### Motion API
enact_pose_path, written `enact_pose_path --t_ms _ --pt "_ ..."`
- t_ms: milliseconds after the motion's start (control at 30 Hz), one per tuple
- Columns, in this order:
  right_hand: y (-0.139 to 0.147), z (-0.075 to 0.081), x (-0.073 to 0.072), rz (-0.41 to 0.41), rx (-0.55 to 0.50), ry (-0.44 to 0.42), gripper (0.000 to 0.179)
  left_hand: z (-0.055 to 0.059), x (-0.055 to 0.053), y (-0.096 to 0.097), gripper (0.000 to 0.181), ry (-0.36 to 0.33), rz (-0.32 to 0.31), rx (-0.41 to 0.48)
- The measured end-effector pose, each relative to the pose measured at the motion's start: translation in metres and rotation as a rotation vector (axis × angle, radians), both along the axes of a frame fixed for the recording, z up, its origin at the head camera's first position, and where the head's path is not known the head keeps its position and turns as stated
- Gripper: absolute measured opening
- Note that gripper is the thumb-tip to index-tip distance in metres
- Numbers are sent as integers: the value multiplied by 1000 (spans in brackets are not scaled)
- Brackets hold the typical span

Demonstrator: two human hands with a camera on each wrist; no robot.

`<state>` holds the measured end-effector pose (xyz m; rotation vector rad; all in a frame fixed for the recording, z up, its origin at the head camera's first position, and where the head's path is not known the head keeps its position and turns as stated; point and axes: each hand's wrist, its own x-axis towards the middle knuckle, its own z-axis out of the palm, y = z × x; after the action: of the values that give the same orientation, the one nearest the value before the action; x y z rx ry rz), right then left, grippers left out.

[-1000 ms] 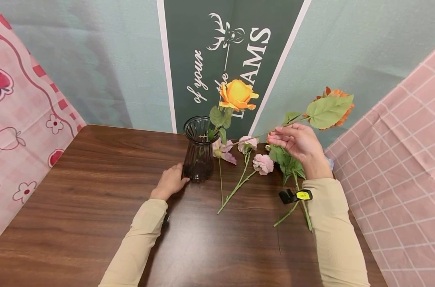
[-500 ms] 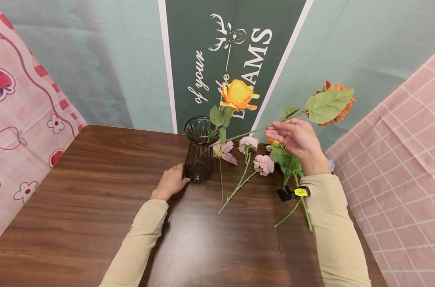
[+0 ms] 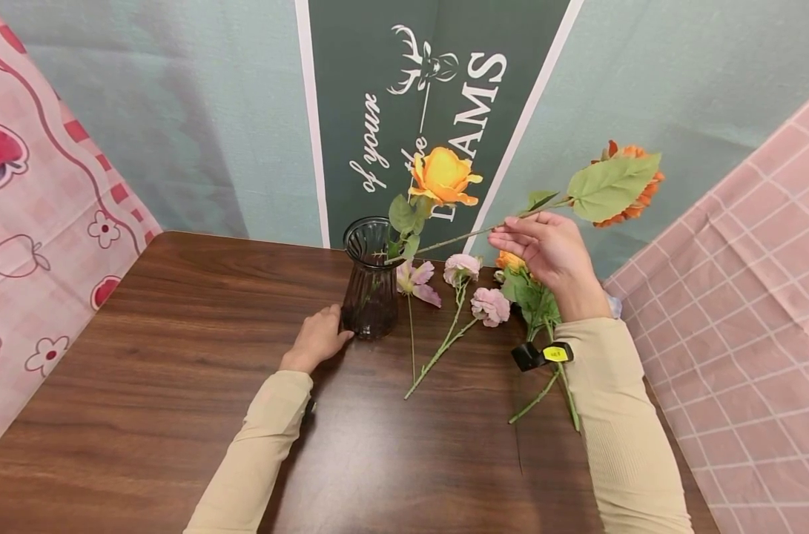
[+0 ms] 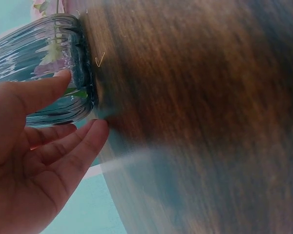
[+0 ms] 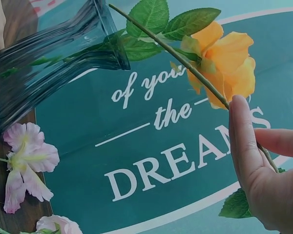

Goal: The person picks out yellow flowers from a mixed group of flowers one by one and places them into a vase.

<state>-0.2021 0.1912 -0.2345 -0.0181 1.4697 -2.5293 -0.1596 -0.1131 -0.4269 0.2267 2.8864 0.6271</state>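
1. Done, as far as can be judged: one yellow-orange rose (image 3: 444, 175) stands in the fluted glass vase (image 3: 369, 304), leaning over its right rim. The vase is upright near the middle of the tabletop's (image 3: 177, 356) far edge.
2. In hand: the right hand (image 3: 547, 252) pinches the stem of an orange-red flower (image 3: 634, 211), its bloom up beyond the tabletop's far right corner. The cut end points left to the vase's mouth; in the right wrist view it shows outside the glass, so this one looks only part-way placed.
3. Support: the left hand (image 3: 319, 337) rests at the vase's base, fingers relaxed rather than wrapped round it, the thumb against the glass.
4. Left over: a lilac-pink flower (image 3: 414, 282) just right of the vase, a pink two-headed spray (image 3: 489, 306) beside that, and leafy stems with an orange bloom (image 3: 534, 300) toward the far right corner, partly hidden, so their number is unclear.
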Motion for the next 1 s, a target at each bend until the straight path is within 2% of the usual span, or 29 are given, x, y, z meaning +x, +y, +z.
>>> enact_pose_path --t_ms 200,567,767,1000 --pt "-5 2 0 3 12 27 19 1 1 0 60 -3 -2 5" --pt "-25 5 4 -9 164 104 14 0 1 0 57 22 -5 2" --pt "-35 5 5 5 226 108 17 0 1 0 56 30 -8 1" --pt "-41 2 5 30 249 99 16 0 1 0 56 30 -10 -2"
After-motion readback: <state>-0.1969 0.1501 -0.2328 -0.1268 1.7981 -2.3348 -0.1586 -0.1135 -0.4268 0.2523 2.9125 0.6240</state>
